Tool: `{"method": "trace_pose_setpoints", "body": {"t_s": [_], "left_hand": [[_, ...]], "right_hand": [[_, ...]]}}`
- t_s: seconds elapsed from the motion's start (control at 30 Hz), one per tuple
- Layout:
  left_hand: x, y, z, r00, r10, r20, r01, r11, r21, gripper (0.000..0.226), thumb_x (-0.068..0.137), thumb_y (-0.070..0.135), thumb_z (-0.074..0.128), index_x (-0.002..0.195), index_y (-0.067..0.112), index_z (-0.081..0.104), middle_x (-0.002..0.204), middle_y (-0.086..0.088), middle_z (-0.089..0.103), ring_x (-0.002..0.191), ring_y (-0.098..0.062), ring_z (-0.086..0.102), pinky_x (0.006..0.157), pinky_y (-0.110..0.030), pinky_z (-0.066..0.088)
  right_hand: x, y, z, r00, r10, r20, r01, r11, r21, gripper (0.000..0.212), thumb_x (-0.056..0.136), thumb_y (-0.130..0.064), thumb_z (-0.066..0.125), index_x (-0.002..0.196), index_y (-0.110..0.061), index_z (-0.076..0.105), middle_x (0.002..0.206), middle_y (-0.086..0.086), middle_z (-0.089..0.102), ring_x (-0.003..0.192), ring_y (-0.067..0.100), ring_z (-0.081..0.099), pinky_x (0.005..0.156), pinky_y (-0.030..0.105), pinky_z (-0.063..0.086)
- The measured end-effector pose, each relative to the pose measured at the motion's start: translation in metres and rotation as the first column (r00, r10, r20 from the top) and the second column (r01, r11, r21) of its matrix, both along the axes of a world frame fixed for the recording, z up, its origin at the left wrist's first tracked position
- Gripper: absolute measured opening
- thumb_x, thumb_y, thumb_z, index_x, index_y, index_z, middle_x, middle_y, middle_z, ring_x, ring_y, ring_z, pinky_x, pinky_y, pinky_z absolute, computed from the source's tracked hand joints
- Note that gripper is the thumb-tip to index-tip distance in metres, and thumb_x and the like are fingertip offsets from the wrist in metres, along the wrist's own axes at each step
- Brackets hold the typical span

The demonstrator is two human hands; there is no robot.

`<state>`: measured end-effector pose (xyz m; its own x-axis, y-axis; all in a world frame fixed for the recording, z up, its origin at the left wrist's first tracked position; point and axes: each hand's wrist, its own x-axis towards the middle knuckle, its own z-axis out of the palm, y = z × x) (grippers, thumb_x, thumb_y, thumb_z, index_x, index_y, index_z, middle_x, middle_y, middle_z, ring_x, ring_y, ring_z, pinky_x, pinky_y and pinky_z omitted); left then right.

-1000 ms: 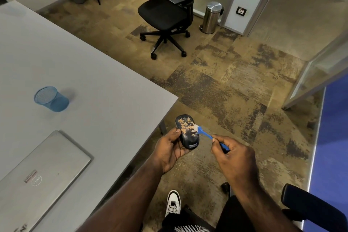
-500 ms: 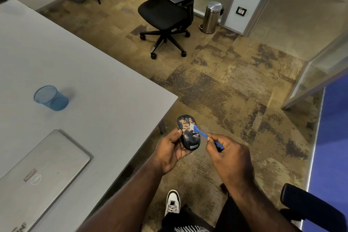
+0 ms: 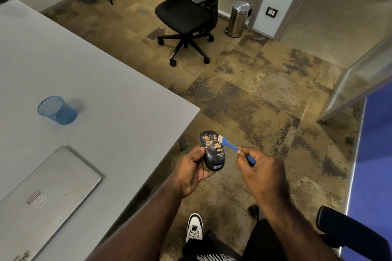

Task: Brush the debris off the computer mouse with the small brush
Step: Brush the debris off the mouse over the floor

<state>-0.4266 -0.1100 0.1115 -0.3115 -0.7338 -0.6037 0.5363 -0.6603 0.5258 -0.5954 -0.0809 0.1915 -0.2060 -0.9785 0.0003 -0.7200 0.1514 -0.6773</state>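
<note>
A dark computer mouse (image 3: pixel 212 150) with tan debris over its top sits in my left hand (image 3: pixel 192 170), held over the floor just off the table corner. My right hand (image 3: pixel 262 172) pinches the blue handle of a small brush (image 3: pixel 230 146). The brush's white bristles touch the mouse's upper right edge. Part of the handle is hidden inside my fingers.
A grey table (image 3: pixel 89 95) fills the left, with a blue mesh cup (image 3: pixel 56 110) and a closed silver laptop (image 3: pixel 45 193) on it. A black office chair (image 3: pixel 186 17) and a steel bin (image 3: pixel 238 19) stand beyond. A chair armrest (image 3: pixel 347 229) is at lower right.
The brush head swept left across the middle of the mouse, then came back to the upper right edge. The left hand kept the mouse nearly still.
</note>
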Motion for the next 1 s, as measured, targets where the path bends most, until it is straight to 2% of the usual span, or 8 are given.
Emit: {"method": "trace_pose_setpoints", "body": {"t_s": [0.13,0.27,0.43,0.5,0.6,0.73,0.93,1.0], "left_hand": [[-0.001,0.002,0.002,1.0,-0.028,0.006,0.028,0.999,-0.017,0.034,0.101,0.021,0.035,0.128,0.015,0.056,0.125,-0.013,0.066,0.111,-0.028,0.063,0.094,-0.046,0.05],[-0.002,0.003,0.004,0.999,-0.046,0.019,0.046,0.998,-0.037,0.032,0.102,0.02,0.035,0.123,0.016,0.059,0.116,-0.01,0.07,0.104,-0.024,0.066,0.096,-0.046,0.049],[-0.003,0.006,0.007,0.997,-0.06,0.038,0.062,0.997,-0.039,0.032,0.102,0.02,0.034,0.123,0.018,0.059,0.123,-0.011,0.067,0.11,-0.028,0.062,0.098,-0.049,0.045],[-0.003,0.006,0.009,0.998,-0.055,0.032,0.056,0.998,-0.035,0.032,0.102,0.019,0.034,0.123,0.018,0.059,0.125,-0.012,0.066,0.11,-0.028,0.062,0.096,-0.046,0.047],[-0.003,0.007,0.009,0.998,-0.05,0.025,0.051,0.998,-0.037,0.032,0.101,0.019,0.035,0.123,0.018,0.059,0.12,-0.01,0.068,0.105,-0.026,0.065,0.092,-0.044,0.05],[-0.002,0.007,0.01,0.999,-0.04,0.007,0.04,0.999,-0.031,0.032,0.101,0.019,0.036,0.126,0.016,0.057,0.117,-0.011,0.07,0.099,-0.022,0.069,0.086,-0.04,0.056],[0.001,0.007,0.008,1.0,-0.005,-0.006,0.005,1.0,-0.007,0.032,0.101,0.018,0.036,0.124,0.019,0.058,0.116,-0.009,0.071,0.101,-0.024,0.069,0.085,-0.041,0.056],[0.001,0.007,0.007,1.0,0.001,-0.003,-0.001,1.0,-0.002,0.032,0.101,0.018,0.036,0.123,0.018,0.058,0.116,-0.009,0.071,0.103,-0.025,0.068,0.086,-0.042,0.055]], "right_hand": [[0.004,0.002,0.002,0.996,0.073,0.042,-0.073,0.997,-0.003,0.024,0.087,-0.03,0.061,0.106,-0.023,0.074,0.064,-0.006,0.072,0.039,0.007,0.054,0.036,0.031,0.049],[0.011,0.003,0.0,0.993,0.108,0.036,-0.108,0.994,0.004,0.025,0.086,-0.033,0.062,0.107,-0.024,0.074,0.067,-0.006,0.073,0.05,0.008,0.065,0.044,0.035,0.055],[0.006,-0.004,0.004,0.998,0.03,-0.052,-0.03,0.999,0.012,0.025,0.088,-0.03,0.061,0.107,-0.022,0.074,0.071,-0.007,0.075,0.049,0.002,0.061,0.044,0.023,0.052],[0.003,-0.005,0.007,0.999,0.012,-0.049,-0.012,1.0,0.006,0.024,0.088,-0.03,0.062,0.107,-0.022,0.074,0.069,-0.006,0.074,0.048,0.004,0.061,0.042,0.026,0.052],[0.006,-0.002,0.009,0.997,0.079,-0.004,-0.079,0.997,0.024,0.023,0.087,-0.031,0.062,0.106,-0.024,0.074,0.071,-0.005,0.075,0.049,0.006,0.062,0.045,0.027,0.054],[0.009,0.006,0.005,0.994,0.106,0.015,-0.106,0.992,0.061,0.023,0.086,-0.034,0.061,0.104,-0.029,0.074,0.06,-0.005,0.07,0.042,0.013,0.059,0.039,0.033,0.051],[-0.008,0.003,0.007,1.0,-0.025,0.009,0.025,0.999,0.049,0.024,0.087,-0.028,0.065,0.107,-0.021,0.075,0.067,-0.004,0.074,0.033,-0.002,0.046,0.034,0.012,0.031],[-0.01,0.004,0.01,0.999,-0.002,0.037,0.0,0.999,0.054,0.022,0.087,-0.026,0.065,0.106,-0.021,0.075,0.066,-0.004,0.073,0.033,-0.001,0.048,0.034,0.012,0.031]]}}
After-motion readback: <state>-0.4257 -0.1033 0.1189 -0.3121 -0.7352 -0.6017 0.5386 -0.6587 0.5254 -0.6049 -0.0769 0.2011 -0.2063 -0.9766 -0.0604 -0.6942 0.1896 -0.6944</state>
